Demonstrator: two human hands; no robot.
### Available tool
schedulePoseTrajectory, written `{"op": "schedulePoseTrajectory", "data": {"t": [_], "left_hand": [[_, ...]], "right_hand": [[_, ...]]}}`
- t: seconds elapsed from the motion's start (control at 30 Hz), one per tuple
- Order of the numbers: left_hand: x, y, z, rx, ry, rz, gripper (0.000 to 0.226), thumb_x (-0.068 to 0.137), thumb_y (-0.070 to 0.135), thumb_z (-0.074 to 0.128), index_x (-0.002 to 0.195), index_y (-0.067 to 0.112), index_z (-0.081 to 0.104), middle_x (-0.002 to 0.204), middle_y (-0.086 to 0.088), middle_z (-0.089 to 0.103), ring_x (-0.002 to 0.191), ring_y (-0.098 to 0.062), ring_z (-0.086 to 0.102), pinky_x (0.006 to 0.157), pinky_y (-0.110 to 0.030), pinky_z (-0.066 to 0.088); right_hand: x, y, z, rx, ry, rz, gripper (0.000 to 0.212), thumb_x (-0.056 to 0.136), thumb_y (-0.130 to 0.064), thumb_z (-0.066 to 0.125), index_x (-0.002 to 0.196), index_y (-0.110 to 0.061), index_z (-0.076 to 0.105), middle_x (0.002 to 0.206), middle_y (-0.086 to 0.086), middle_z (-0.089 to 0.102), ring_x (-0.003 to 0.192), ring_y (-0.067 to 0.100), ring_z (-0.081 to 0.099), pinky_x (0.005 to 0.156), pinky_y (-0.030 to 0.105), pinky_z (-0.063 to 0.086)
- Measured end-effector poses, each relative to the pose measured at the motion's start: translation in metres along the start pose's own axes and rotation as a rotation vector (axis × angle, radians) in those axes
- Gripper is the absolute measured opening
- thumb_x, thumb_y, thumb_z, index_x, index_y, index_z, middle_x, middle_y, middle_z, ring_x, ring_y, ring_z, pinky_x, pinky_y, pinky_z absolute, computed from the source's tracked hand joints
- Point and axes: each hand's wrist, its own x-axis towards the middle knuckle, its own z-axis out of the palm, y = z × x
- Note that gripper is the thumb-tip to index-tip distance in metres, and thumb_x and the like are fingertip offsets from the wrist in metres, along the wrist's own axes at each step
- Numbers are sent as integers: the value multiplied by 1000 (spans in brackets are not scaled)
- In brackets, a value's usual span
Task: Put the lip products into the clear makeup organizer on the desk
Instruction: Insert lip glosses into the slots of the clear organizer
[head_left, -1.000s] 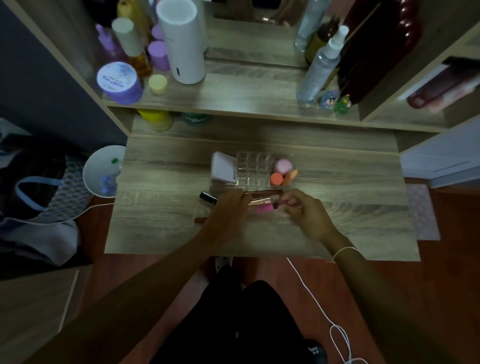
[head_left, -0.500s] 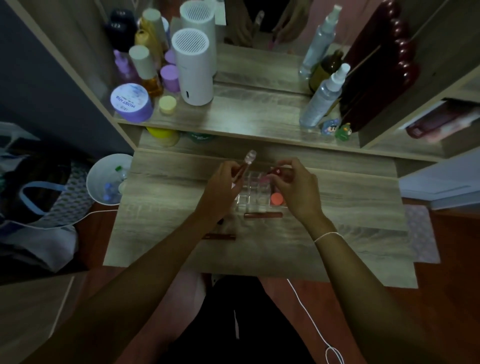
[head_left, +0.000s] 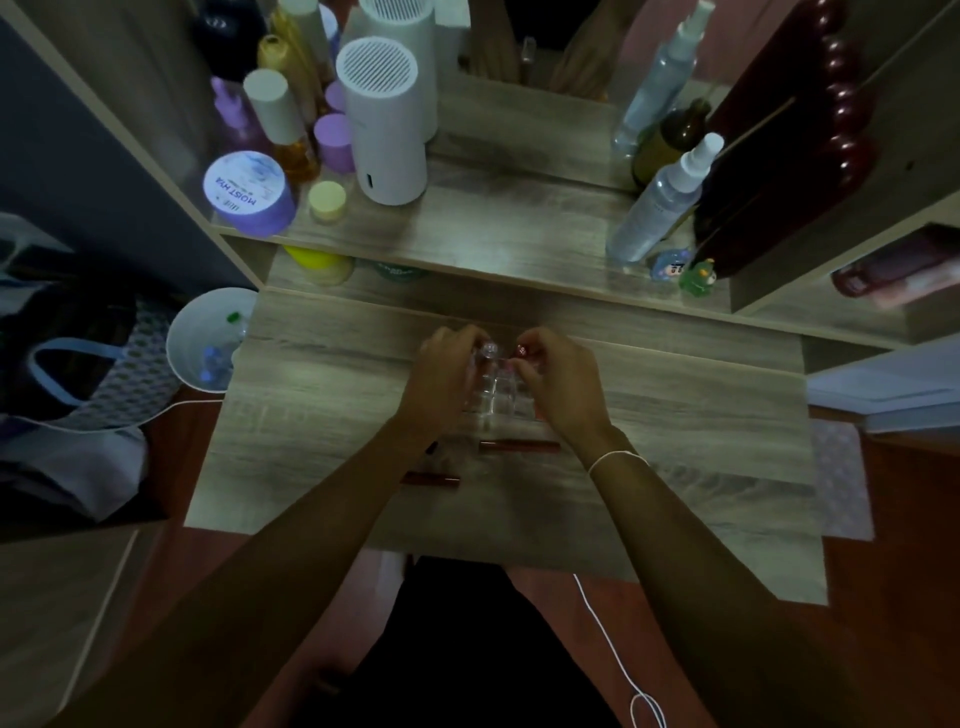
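I find both hands over the clear organizer (head_left: 496, 392), which sits mid-tabletop (head_left: 675, 415) between them. My left hand (head_left: 441, 374) is pinched shut on a clear-capped lip tube (head_left: 488, 349); my right hand (head_left: 558, 379) is pinched on a red-capped lip tube (head_left: 521, 351). Both tubes appear upright at the organizer's far cells, but which cells I cannot tell; the plastic is hard to read in this dim light.

Two more dark red lip tubes lie flat on the tabletop: one (head_left: 519, 446) just nearer than the organizer, the other (head_left: 431, 479) under my left forearm.

In my judgement the step calls for keeping each tube vertical, seating its base squarely in a single cell, and releasing only once it stands unaided. The light organizer may shift or tip if pushed sideways.
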Motion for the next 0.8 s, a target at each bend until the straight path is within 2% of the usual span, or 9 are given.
{"op": "schedulePoseTrajectory", "data": {"t": [0.1,0.23,0.4,0.8], "left_hand": [[5,3,0,86,-30,13,20,89,6,61,109,4,60,111,-15,63,105,-31,51,88,-38,40],[11,2,-2,168,-63,27,28,87,5,60,115,3,58,121,-16,60,113,-32,49,94,-40,38],[13,0,-1,213,-100,46,33,86,10,63,118,5,58,122,-15,59,114,-31,48,93,-40,36],[10,-3,2,234,-73,69,34,86,22,65,115,7,57,121,-14,59,113,-31,48,89,-40,33]], "right_hand": [[4,3,5,-56,-22,0,23,79,-16,74,100,-19,65,95,3,68,85,17,62,76,30,49],[6,6,9,-77,-30,1,22,80,-18,72,100,-20,63,95,1,65,84,14,58,73,29,47],[8,5,9,-64,-31,-9,22,78,-17,73,98,-19,64,94,2,65,84,16,58,73,32,47],[3,6,7,-46,-21,19,25,78,-19,75,101,-18,64,95,1,65,85,17,60,74,35,51]]}}
